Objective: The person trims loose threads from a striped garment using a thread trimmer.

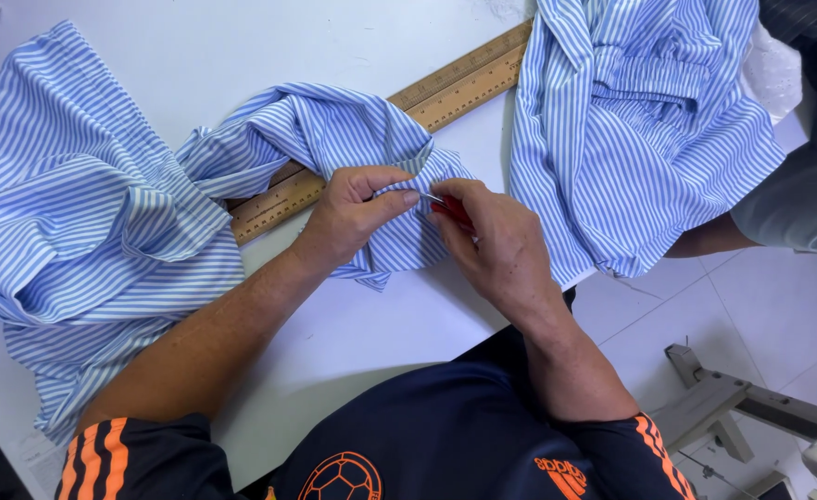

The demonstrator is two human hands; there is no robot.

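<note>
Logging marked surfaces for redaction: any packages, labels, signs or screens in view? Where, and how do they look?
No packages, signs or screens.
Wooden ruler: long tan strip with printed graduations, lying diagonally on the white table under the blue-and-white striped fabric.
Dark shirt: orange round emblem at the chest, small orange mark on the sleeve.

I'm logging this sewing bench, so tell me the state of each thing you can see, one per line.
Left hand: pinching a fold of the striped fabric.
Right hand: closed on a red-handled tool, metal tip at the fold.
Red-handled tool: held, mostly hidden by the hand.
Striped fabric: bunched and crumpled, draped over the ruler.
Wooden ruler: flat on the table, middle covered by fabric.
White table: bearing it all.
</note>
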